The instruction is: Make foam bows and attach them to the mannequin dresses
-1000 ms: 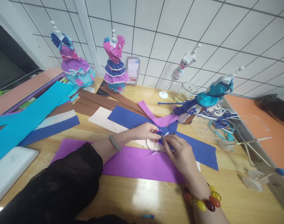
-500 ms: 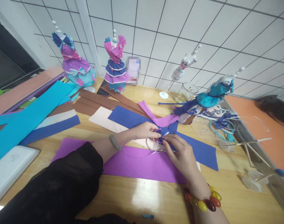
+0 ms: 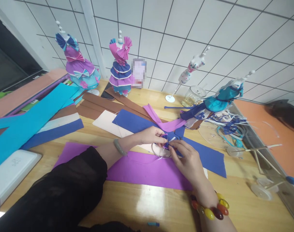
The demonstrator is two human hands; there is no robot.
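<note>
Between my hands is a small pleated bow (image 3: 165, 141), dark blue with pink edges. My left hand (image 3: 151, 135) pinches its left side between thumb and fingers. My right hand (image 3: 188, 158) is closed at its right side, with fingertips together at the pleats; part of the bow is hidden there. A thin round loop (image 3: 159, 157) hangs just below the fingers, too fine to identify. Under my hands lie a wide purple strip (image 3: 142, 170), a pale strip (image 3: 108, 122) and dark blue strips (image 3: 132, 120). A lighter purple strip (image 3: 156, 119) curls up just behind.
Small mannequins in paper dresses stand along the tiled wall, one at left (image 3: 76, 64), another (image 3: 120, 69) beside it. A bare mannequin (image 3: 191, 69), a glass jar (image 3: 194, 95) and a leaning teal-dressed mannequin (image 3: 221, 96) are at right. Turquoise strips (image 3: 35, 119) and a white box (image 3: 18, 167) lie left.
Both hands keep their hold on the bow in almost the same place. Only a slight shift of the whole view shows.
</note>
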